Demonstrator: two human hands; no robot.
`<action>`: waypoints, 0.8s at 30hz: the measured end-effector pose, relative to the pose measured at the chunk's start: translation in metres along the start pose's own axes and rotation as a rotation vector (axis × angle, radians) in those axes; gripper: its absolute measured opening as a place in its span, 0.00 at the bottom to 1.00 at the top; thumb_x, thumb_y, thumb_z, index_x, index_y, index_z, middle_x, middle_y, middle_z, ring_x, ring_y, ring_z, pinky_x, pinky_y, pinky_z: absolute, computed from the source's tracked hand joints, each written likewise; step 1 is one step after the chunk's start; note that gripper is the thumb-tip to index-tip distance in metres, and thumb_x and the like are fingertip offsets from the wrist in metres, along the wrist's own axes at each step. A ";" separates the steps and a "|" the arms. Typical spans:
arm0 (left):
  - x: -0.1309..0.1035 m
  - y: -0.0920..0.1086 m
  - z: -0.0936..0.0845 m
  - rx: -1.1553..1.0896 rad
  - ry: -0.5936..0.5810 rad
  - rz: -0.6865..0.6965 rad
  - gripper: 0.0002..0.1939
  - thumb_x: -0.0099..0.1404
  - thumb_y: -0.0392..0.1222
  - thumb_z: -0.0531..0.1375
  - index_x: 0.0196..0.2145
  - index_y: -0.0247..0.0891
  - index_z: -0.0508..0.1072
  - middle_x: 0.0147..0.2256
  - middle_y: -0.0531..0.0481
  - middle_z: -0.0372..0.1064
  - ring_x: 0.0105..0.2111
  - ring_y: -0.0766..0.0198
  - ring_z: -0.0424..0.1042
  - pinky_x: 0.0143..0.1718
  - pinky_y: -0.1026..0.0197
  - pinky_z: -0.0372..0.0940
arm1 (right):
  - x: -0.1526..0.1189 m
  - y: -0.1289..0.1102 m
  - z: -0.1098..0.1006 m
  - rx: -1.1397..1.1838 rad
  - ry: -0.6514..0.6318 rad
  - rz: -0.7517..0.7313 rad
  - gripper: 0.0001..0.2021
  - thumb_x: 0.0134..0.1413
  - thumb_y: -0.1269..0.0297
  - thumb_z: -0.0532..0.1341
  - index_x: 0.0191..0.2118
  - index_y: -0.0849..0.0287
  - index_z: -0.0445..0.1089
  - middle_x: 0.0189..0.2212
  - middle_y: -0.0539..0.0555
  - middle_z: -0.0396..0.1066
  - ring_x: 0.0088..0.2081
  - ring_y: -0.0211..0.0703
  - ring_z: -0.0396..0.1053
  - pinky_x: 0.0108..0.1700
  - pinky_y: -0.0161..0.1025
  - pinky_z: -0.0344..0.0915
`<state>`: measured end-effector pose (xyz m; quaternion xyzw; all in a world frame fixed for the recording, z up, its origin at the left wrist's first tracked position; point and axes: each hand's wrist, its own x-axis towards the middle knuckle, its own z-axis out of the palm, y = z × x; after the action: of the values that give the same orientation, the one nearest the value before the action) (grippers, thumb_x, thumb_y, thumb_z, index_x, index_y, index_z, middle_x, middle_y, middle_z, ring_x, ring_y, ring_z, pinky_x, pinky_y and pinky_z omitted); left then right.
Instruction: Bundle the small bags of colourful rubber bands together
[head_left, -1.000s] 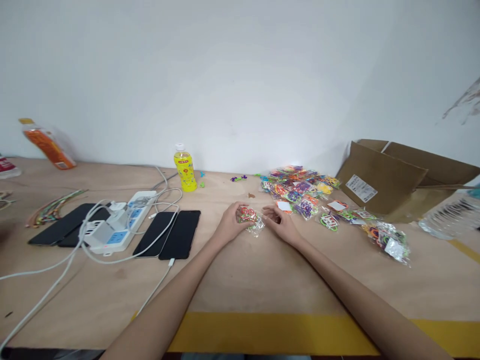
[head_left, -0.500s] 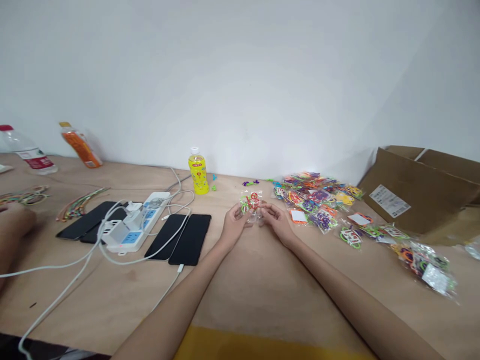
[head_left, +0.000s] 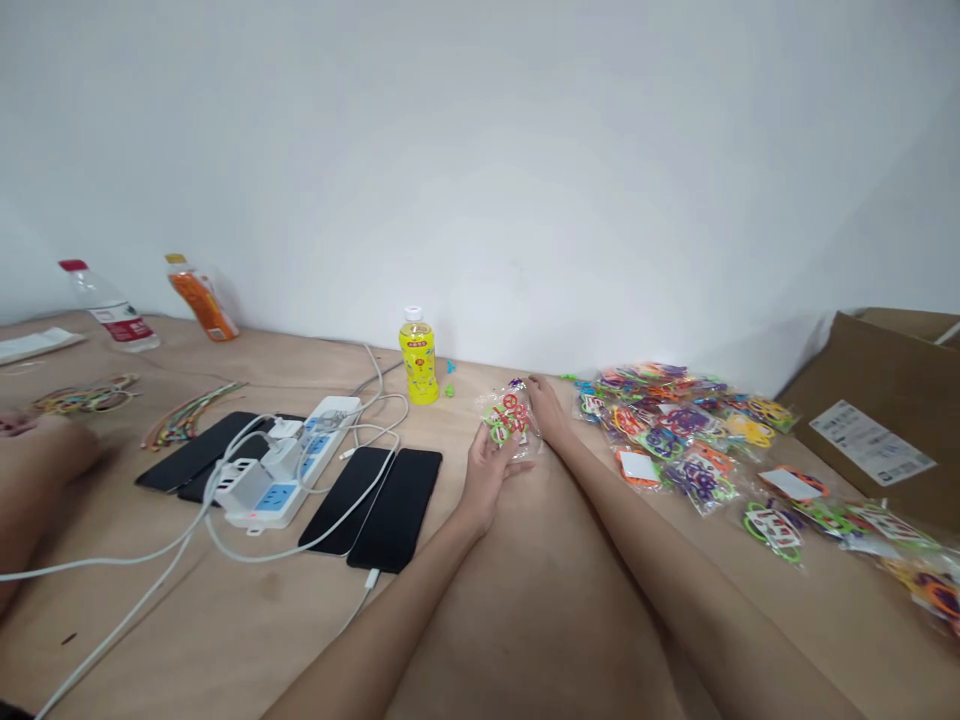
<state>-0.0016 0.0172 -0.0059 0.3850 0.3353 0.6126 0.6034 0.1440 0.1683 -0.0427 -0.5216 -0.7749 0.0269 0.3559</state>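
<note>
In the head view, my left hand [head_left: 487, 475] is closed on the lower left edge of a small clear plastic bag [head_left: 527, 438] with red and green plastic pieces [head_left: 508, 415] inside. The bag is tilted just above the table. My right hand [head_left: 547, 408] reaches past the bag's right side towards the wall, its fingertips beside a small purple plastic piece [head_left: 516, 383]. The bag and my hand partly hide that piece, and whether the fingers grip it cannot be made out.
Several filled bags [head_left: 675, 420] spread on the right, before a cardboard box [head_left: 862, 410]. On the left are a yellow bottle [head_left: 418, 360], phones [head_left: 397, 510], a power strip [head_left: 281, 500] with white cables, and coloured strands [head_left: 184, 415]. Another person's hand [head_left: 49, 450] works at the left edge.
My right hand has left the bag and moved forward to the purple piece by the wall. My left hand keeps the bag. The view has shifted slightly left.
</note>
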 end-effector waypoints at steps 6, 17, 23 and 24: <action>0.007 0.000 -0.001 0.058 0.036 0.074 0.25 0.55 0.52 0.73 0.45 0.39 0.72 0.47 0.45 0.73 0.46 0.57 0.73 0.38 0.60 0.77 | 0.004 0.013 0.001 -0.016 -0.006 0.018 0.15 0.60 0.76 0.52 0.47 0.64 0.73 0.45 0.64 0.71 0.50 0.54 0.66 0.56 0.47 0.63; 0.012 0.004 -0.002 0.153 0.065 0.084 0.25 0.55 0.53 0.72 0.46 0.37 0.75 0.44 0.45 0.74 0.39 0.60 0.71 0.30 0.64 0.74 | 0.000 0.014 -0.002 -0.009 0.046 0.051 0.13 0.61 0.74 0.54 0.44 0.60 0.74 0.44 0.62 0.71 0.48 0.51 0.66 0.53 0.44 0.64; 0.011 0.005 -0.001 0.195 0.025 0.060 0.27 0.56 0.57 0.71 0.46 0.35 0.77 0.43 0.43 0.74 0.36 0.61 0.70 0.26 0.66 0.73 | -0.024 0.007 -0.027 0.128 0.046 0.020 0.08 0.59 0.70 0.59 0.38 0.59 0.76 0.38 0.59 0.75 0.44 0.50 0.69 0.48 0.45 0.66; 0.012 0.005 -0.001 0.194 0.024 0.062 0.27 0.56 0.57 0.71 0.46 0.35 0.76 0.43 0.44 0.74 0.36 0.61 0.69 0.26 0.66 0.73 | -0.025 0.004 -0.037 0.206 0.057 0.030 0.07 0.59 0.68 0.60 0.37 0.59 0.76 0.36 0.58 0.75 0.41 0.49 0.71 0.46 0.45 0.67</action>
<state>-0.0045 0.0286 -0.0009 0.4445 0.3881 0.6001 0.5401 0.1736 0.1370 -0.0293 -0.4944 -0.7497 0.0968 0.4291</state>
